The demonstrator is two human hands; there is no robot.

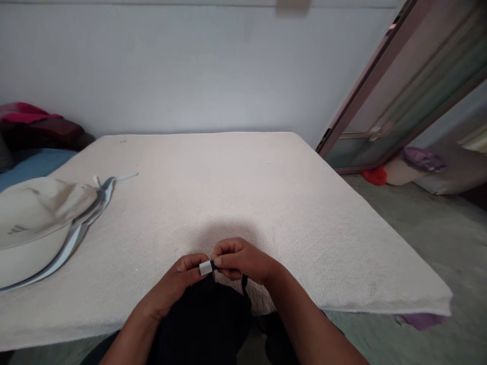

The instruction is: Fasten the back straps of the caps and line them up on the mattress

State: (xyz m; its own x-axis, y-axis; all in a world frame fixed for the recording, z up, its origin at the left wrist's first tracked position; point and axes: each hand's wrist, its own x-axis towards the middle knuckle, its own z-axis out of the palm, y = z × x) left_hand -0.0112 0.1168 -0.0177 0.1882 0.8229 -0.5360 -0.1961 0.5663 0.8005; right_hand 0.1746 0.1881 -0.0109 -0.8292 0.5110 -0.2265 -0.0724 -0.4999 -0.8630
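The grip of your left hand (180,278) is pinched on a small white rectangular tab (205,267), and the grip of your right hand (247,261) is pinched on a narrow black strap end (214,265) just beside it. You have both between your hands, by the near edge of the bench with its white textured cloth cover (228,177). A black rounded cloth item (209,324) is just below your hands. To your left, a cream cloth cap (41,208) lies over a pale-blue brim (68,253). Beyond the bench stands a pale wall (182,71).
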